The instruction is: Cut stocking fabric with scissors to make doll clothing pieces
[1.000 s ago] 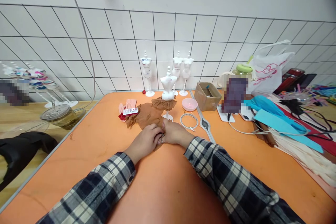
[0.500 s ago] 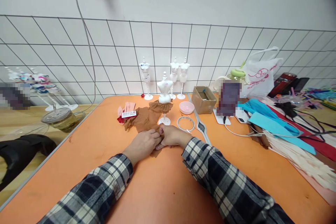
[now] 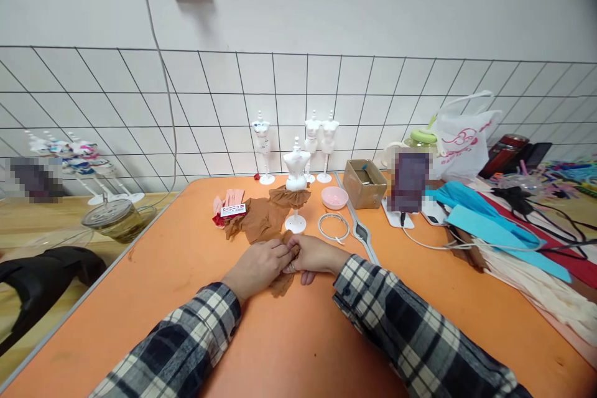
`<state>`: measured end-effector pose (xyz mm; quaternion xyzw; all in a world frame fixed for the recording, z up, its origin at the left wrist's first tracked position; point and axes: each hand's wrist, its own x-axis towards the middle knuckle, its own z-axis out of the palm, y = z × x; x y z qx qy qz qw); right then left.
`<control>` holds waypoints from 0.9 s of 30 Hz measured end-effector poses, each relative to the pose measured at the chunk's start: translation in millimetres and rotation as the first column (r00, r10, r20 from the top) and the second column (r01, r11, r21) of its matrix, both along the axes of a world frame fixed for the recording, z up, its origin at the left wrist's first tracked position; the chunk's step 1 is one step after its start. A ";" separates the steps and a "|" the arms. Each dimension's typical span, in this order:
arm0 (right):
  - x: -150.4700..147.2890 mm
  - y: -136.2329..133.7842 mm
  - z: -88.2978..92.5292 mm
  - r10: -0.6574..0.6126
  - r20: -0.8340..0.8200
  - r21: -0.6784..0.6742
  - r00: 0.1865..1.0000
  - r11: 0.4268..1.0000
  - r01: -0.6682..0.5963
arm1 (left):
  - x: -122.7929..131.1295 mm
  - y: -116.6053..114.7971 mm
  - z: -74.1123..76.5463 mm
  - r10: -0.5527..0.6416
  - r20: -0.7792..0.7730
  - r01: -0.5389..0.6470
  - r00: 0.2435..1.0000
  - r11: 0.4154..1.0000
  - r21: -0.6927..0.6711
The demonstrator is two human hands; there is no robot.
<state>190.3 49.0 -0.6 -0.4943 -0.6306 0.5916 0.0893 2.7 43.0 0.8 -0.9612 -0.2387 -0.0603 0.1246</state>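
Both my hands meet at the front middle of the table over a piece of thin brown fabric [image 3: 282, 286]. My left hand [image 3: 258, 266] has its fingers bunched on the cloth. Against it, my right hand [image 3: 316, 255] pinches the same fabric between thumb and fingers. Part of the fabric hangs out below the fingers, and the rest of the grip is hidden. Just behind stands a small white mannequin [image 3: 296, 165] with a ruffled brown skirt [image 3: 290, 198] around its waist. More brown fabric [image 3: 261, 217] lies crumpled to the left of its base.
A small labelled box [image 3: 233, 211] rests on pink and red cloth. Right of the mannequin are a pink bowl [image 3: 334, 198], a coil of wire [image 3: 333, 227] and a cardboard box [image 3: 365, 184]. Blue fabric strips [image 3: 494, 227] and a phone [image 3: 410, 181] occupy the right side.
The view has tilted up a little, so the scene sits slightly lower. Both hands stay together on the brown fabric, and more of it shows below the fingers.
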 end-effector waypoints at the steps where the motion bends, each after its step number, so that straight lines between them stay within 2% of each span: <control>1: 1.9 0.4 -0.5 0.000 -0.035 -0.010 0.999 1.000 -0.001 | 0.1 0.6 -0.1 -0.004 0.004 0.004 1.000 1.000 0.006; 4: 2.6 -1.2 -3.1 0.000 -0.100 0.015 0.995 1.000 0.002 | -1.3 2.0 -0.4 -0.017 0.016 0.017 1.000 1.000 0.024; 8: -4.9 -6.1 -6.1 -0.079 -0.031 0.084 0.996 0.993 0.082 | -5.0 2.9 0.6 -0.012 0.015 0.011 1.000 1.000 0.009; 10: -7.5 -7.5 -6.5 -0.106 -0.032 0.072 0.994 0.992 0.108 | -6.1 2.8 1.7 -0.015 0.020 0.015 1.000 1.000 0.005; 15: -0.7 -8.2 -7.9 -0.090 -0.179 -0.021 0.980 0.996 0.088 | -5.1 3.1 2.0 -0.025 0.041 0.024 0.999 0.999 0.029; 21: 7.0 -15.0 -3.1 -0.080 -0.209 -0.017 0.975 0.997 0.078 | -11.8 8.8 -2.6 -0.009 0.019 0.009 1.000 1.000 -0.005; 23: 5.0 -21.0 -0.4 -0.053 -0.131 0.104 0.990 0.992 0.067 | -15.1 8.7 -2.5 -0.010 0.013 0.011 1.000 1.000 -0.026; 24: 4.8 -24.7 0.6 -0.056 -0.078 0.226 0.995 0.971 0.072 | -16.3 7.7 -1.8 -0.007 0.017 0.008 1.000 0.999 -0.047; 25: 6.3 -28.9 1.5 -0.075 -0.025 0.372 0.997 0.925 0.079 | -17.2 5.9 -0.6 0.003 0.025 -0.002 1.000 0.997 -0.076; 27: 18.6 -38.1 3.6 -0.192 0.014 0.652 0.981 0.746 0.136 | -18.2 0.6 2.6 0.049 0.044 -0.043 0.998 0.989 -0.144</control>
